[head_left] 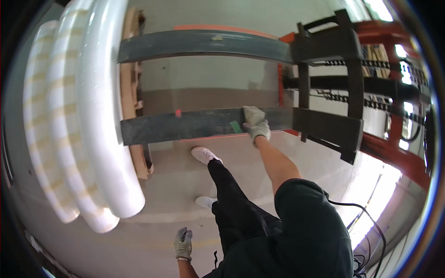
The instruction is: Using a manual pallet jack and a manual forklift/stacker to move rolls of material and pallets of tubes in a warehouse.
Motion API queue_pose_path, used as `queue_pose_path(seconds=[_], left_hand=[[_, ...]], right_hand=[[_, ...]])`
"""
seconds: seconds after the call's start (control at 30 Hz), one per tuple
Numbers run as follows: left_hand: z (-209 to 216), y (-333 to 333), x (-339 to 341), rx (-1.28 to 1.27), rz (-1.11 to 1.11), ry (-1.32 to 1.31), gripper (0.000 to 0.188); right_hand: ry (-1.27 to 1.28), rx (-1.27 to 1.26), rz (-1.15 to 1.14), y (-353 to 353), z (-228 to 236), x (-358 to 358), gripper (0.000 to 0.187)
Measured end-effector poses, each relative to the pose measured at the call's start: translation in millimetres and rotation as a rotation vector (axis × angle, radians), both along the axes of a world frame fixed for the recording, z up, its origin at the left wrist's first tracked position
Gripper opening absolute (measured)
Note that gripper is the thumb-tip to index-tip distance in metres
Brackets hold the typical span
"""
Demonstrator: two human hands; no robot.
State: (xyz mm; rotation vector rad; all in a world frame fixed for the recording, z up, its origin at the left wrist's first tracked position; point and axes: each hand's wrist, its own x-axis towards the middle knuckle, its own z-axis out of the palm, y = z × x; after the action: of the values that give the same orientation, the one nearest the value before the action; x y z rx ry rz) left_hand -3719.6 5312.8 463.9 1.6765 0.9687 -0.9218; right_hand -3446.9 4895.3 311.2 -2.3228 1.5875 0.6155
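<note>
My right hand (260, 130), in a pale work glove, is closed on a folded beige cloth (253, 115). It presses the cloth on the top of the nearer dark forklift fork (204, 123), beside a green patch (236, 126) and to the right of a small red mark (178, 112). My left hand (183, 243), also gloved, hangs low over the floor with nothing seen in it. Its fingers are loosely bent and apart. Running alongside is the second fork (204, 45), farther off.
Long white wrapped rolls (104, 106) lie at the left, across the fork tips, next to a wooden pallet (128, 88). The forklift's dark carriage (330, 127), chains (340, 98) and orange mast (394, 157) stand at right. A black cable (366, 211) loops beside my shoulder.
</note>
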Motion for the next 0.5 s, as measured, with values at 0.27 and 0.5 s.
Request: queue_pose_path(seconds=[0.27, 0.5], left_hand=[[-33, -3, 2, -0.185, -0.050, -0.037, 0.032], [21, -48, 90, -0.069, -0.246, -0.112, 0.033]], right_hand=[[-0.533, -0.298, 0.319, -125, 211, -19, 0.083], [-0.531, -0.852, 0.136, -205, 305, -81, 0.080]])
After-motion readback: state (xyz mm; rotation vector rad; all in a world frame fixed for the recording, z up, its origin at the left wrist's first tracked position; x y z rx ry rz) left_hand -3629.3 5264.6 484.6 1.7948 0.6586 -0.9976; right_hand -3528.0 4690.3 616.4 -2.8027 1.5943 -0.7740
